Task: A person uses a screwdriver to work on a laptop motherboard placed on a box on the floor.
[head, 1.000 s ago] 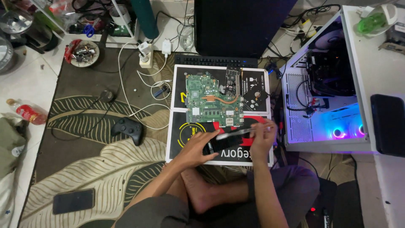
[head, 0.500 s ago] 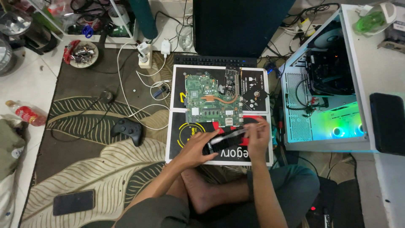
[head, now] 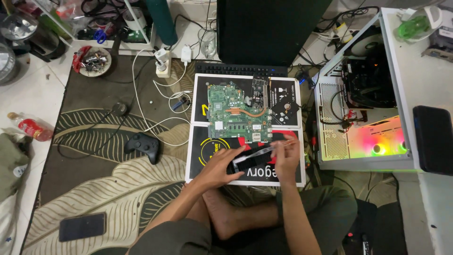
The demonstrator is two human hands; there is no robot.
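Observation:
I sit cross-legged on a patterned rug. My left hand point(head: 222, 165) presses flat on a long black part point(head: 243, 163) lying on a black printed mat point(head: 207, 146). My right hand point(head: 287, 158) pinches the end of a thin silvery strip point(head: 258, 154) that runs across that black part. Just beyond my hands lies a green circuit board point(head: 238, 113) with a copper heat pipe. A small black fan point(head: 284, 109) sits to its right.
An open white computer case point(head: 363, 118) with glowing lights stands at the right. A black keyboard point(head: 240, 70) and dark monitor lie ahead. On the rug are a black game controller point(head: 143, 145), white cables, a phone point(head: 82, 226) and a red bottle point(head: 30, 127).
The view has shifted slightly. My right hand moved a little right along the strip while my left hand stayed on the black part. The case lights changed from blue to red and green.

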